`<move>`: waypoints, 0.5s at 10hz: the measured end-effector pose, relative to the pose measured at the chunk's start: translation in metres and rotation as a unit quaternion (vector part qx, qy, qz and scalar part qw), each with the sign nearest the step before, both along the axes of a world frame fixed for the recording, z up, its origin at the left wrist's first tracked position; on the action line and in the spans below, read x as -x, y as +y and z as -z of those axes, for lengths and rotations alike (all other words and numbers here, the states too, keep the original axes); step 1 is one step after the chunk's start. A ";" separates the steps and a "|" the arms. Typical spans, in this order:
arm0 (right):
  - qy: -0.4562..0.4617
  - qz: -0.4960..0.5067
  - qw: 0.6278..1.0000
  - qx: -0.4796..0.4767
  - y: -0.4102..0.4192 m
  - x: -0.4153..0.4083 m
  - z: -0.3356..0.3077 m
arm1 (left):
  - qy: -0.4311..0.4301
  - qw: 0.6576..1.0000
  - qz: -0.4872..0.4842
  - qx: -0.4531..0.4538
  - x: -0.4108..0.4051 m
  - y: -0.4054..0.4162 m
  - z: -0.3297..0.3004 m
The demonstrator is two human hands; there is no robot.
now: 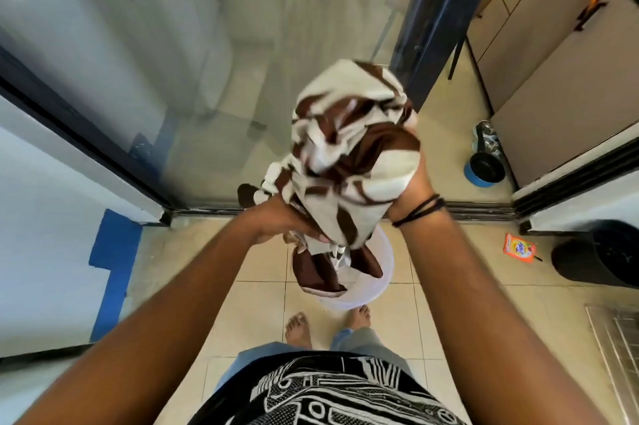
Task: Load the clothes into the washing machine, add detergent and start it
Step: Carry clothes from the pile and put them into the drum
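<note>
Both my hands hold up a crumpled brown-and-white garment (349, 154) in front of me. My left hand (287, 220) grips its lower left part from below. My right hand (413, 192), with a black band on the wrist, grips its right side, fingers hidden in the cloth. The garment's brown lower end hangs down into a white plastic tub (377, 286) on the tiled floor by my bare feet. An orange detergent packet (519, 247) lies on the floor at the right. No washing machine is plainly in view.
A glass sliding door (207, 61) with a dark frame fills the space ahead. A black bucket (601, 253) stands at the right near the packet. A blue bowl (484, 168) and shoes sit by beige cabinets (553, 61). A metal rack (619, 355) is at the lower right.
</note>
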State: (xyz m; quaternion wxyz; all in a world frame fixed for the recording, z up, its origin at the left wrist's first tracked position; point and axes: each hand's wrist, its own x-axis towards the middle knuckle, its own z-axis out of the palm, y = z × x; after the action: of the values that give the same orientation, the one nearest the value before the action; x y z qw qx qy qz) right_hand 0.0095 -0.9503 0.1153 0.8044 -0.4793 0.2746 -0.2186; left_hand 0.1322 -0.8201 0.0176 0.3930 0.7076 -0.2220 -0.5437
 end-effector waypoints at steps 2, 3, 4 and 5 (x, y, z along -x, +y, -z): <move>-0.133 -0.065 0.988 -0.041 0.004 -0.024 -0.042 | -0.001 0.971 -0.221 -0.091 0.013 -0.022 -0.001; -0.088 -0.027 0.996 -0.009 0.004 -0.018 -0.033 | 0.101 0.919 -0.378 0.045 0.018 -0.034 -0.014; 0.030 0.071 0.997 -0.001 -0.002 -0.006 0.012 | 0.101 0.899 -0.413 0.108 0.013 -0.043 -0.025; 0.192 0.116 0.974 -0.034 -0.005 0.014 0.076 | 0.139 0.898 -0.392 0.141 0.001 -0.055 -0.036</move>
State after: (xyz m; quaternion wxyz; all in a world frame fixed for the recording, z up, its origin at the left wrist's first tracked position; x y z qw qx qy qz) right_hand -0.0040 -0.9549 0.0392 0.7216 -0.4497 0.4851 -0.2045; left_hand 0.1312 -0.8750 0.0540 0.6968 0.5918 0.0562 -0.4012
